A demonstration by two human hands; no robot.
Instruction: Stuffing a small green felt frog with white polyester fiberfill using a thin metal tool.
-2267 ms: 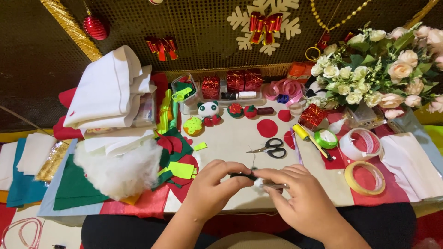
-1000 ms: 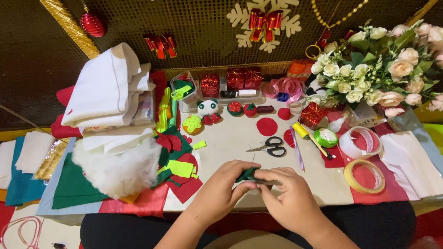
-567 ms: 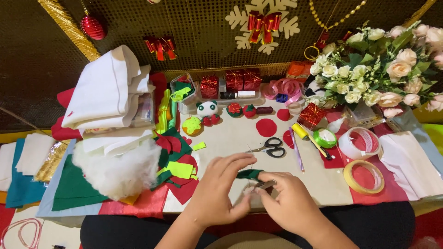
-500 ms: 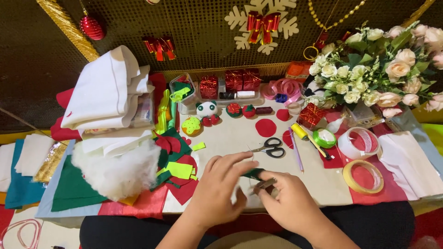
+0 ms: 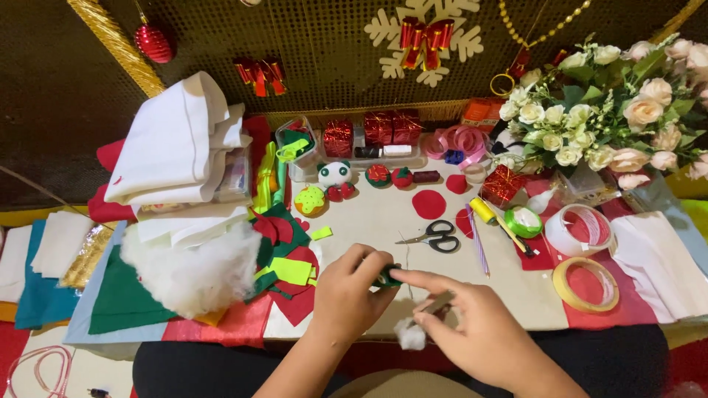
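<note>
My left hand (image 5: 352, 296) pinches a small dark green felt piece (image 5: 386, 278) at the near edge of the beige table (image 5: 369, 221). My right hand (image 5: 472, 328) sits just right of it, index finger stretched onto the green piece, thumb and fingers holding a thin grey tool (image 5: 436, 304). A little tuft of white stuffing (image 5: 409, 337) lies under the right hand by the table edge. Black-handled scissors (image 5: 434, 236) lie just beyond both hands.
A mound of white stuffing (image 5: 188, 269) and red and green felt scraps (image 5: 284, 254) lie to the left, folded white fabric (image 5: 173, 151) behind them. Tape rolls (image 5: 586, 284), a green-rimmed pot (image 5: 523, 221) and a flower bouquet (image 5: 612, 110) stand right. Small red gift boxes (image 5: 376, 129) line the back.
Both hands stay at the near table edge. The right hand has shifted right and down, its index finger now reaching to the green piece, and a white tuft shows beneath it.
</note>
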